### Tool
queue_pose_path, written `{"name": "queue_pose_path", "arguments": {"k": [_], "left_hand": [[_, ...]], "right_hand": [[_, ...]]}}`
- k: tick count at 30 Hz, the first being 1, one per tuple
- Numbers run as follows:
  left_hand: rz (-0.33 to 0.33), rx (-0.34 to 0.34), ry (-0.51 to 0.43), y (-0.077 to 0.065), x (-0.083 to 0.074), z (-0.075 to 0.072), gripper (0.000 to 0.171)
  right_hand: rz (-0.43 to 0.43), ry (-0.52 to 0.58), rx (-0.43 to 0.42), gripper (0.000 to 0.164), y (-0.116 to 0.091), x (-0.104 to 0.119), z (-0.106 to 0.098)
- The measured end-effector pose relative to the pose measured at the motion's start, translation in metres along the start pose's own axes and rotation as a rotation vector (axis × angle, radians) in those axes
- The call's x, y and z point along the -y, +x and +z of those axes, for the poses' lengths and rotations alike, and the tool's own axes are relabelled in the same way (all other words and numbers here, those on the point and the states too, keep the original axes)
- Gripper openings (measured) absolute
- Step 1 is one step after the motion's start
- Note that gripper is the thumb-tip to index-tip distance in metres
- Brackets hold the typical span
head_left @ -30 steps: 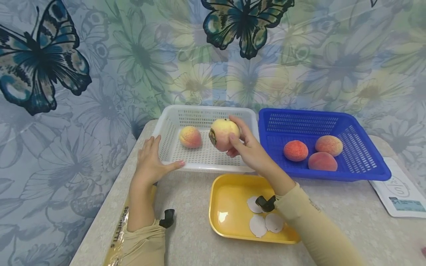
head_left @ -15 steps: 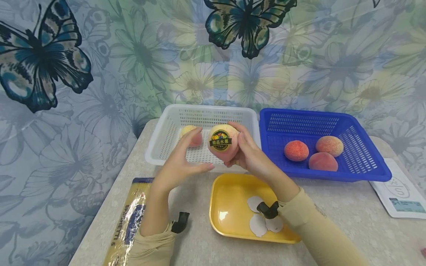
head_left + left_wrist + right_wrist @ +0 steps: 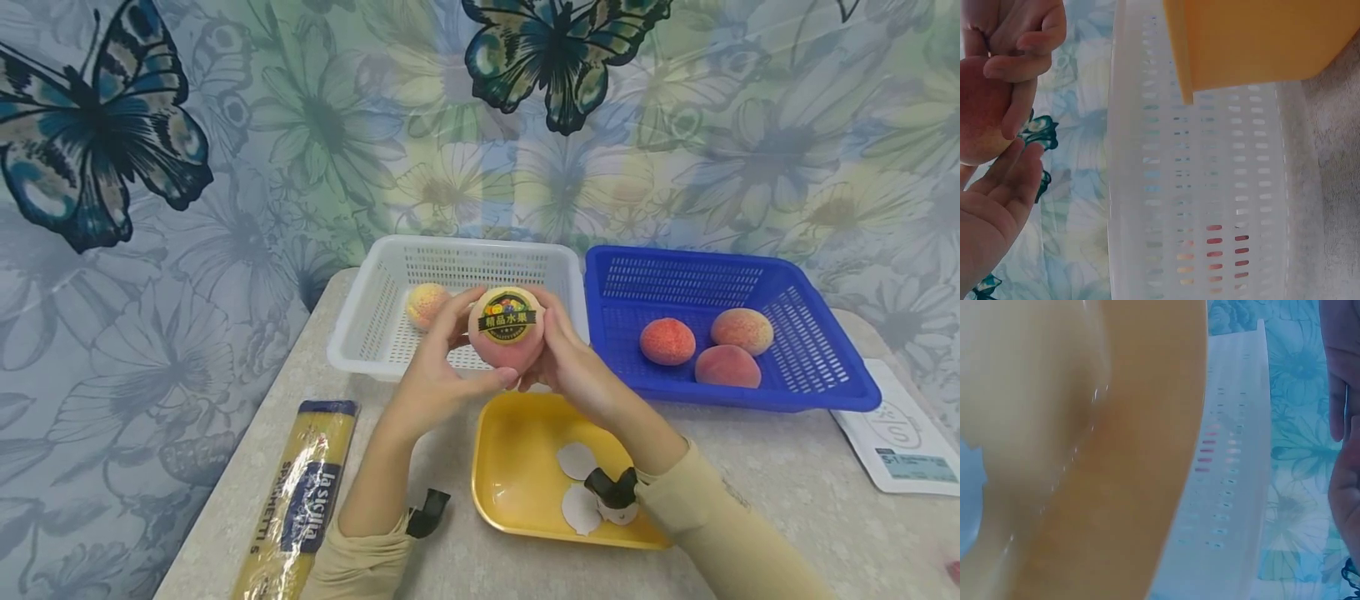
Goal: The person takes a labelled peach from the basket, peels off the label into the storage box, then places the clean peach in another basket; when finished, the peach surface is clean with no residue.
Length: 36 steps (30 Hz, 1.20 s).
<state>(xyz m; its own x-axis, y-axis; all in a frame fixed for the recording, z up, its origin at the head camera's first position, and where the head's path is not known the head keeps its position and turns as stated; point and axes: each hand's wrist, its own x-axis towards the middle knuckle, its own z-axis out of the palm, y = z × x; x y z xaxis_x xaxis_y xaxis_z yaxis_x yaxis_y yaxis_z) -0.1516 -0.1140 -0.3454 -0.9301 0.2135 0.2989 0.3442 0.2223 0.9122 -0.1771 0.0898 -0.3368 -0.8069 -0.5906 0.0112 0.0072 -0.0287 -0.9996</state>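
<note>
Both hands hold a peach [image 3: 497, 354] up in front of the white basket [image 3: 352, 365] in the head view. A round black-and-gold label [image 3: 507, 317] on the peach faces the camera. My left hand [image 3: 435, 379] cups its left side, thumb low. My right hand [image 3: 577, 367] grips the right side, fingers curled behind the fruit. In the left wrist view the peach [image 3: 982, 112] shows at the left edge, between the fingers of both hands. Another peach [image 3: 427, 305] lies in the white basket.
A blue basket [image 3: 611, 292] with several peaches stands to the right. In front, a yellow tray [image 3: 517, 492] holds round white paper pieces [image 3: 581, 508]. A spaghetti pack [image 3: 307, 492] lies at left; a white packet [image 3: 903, 442] lies at far right.
My left hand has left the white basket's rim and moved right onto the peach. My right hand has turned the peach so its label faces the camera. The white basket has shifted slightly.
</note>
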Motion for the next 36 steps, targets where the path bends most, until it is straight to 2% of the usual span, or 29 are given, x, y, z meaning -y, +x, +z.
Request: {"name": "queue_pose_path", "arguments": {"k": [3,5,9,11,13,15,17,22,36], "left_hand": [[-0.001,-0.004,-0.051,-0.001,-0.002,0.002,0.089],[0.004,-0.002,-0.093,-0.002,-0.004,0.003,0.088],[0.012,-0.005,-0.147,-0.003,-0.007,0.005,0.088],[0.018,-0.021,-0.133,-0.003,-0.008,0.006,0.089],[0.024,-0.040,-0.101,-0.004,-0.009,0.008,0.089],[0.039,-0.059,-0.054,-0.004,-0.010,0.009,0.090],[0.058,-0.070,-0.013,-0.004,-0.011,0.010,0.090],[0.090,-0.087,0.065,-0.005,-0.014,0.011,0.091],[0.077,-0.088,0.169,-0.008,-0.018,0.014,0.093]], "right_hand": [[-0.020,-0.165,-0.026,0.045,-0.005,0.002,-0.003],[-0.042,-0.281,-0.074,0.043,-0.009,0.003,-0.004],[-0.173,-0.418,-0.252,0.038,-0.015,0.005,-0.006],[-0.289,-0.432,-0.331,0.037,-0.019,0.006,-0.007],[-0.404,-0.460,-0.376,0.036,-0.023,0.009,-0.008],[-0.490,-0.499,-0.376,0.038,-0.026,0.012,-0.009],[-0.534,-0.535,-0.360,0.042,-0.028,0.015,-0.010],[-0.488,-0.557,-0.330,0.046,-0.032,0.021,-0.007],[-0.359,-0.369,-0.311,0.036,-0.033,0.027,-0.002]]}}
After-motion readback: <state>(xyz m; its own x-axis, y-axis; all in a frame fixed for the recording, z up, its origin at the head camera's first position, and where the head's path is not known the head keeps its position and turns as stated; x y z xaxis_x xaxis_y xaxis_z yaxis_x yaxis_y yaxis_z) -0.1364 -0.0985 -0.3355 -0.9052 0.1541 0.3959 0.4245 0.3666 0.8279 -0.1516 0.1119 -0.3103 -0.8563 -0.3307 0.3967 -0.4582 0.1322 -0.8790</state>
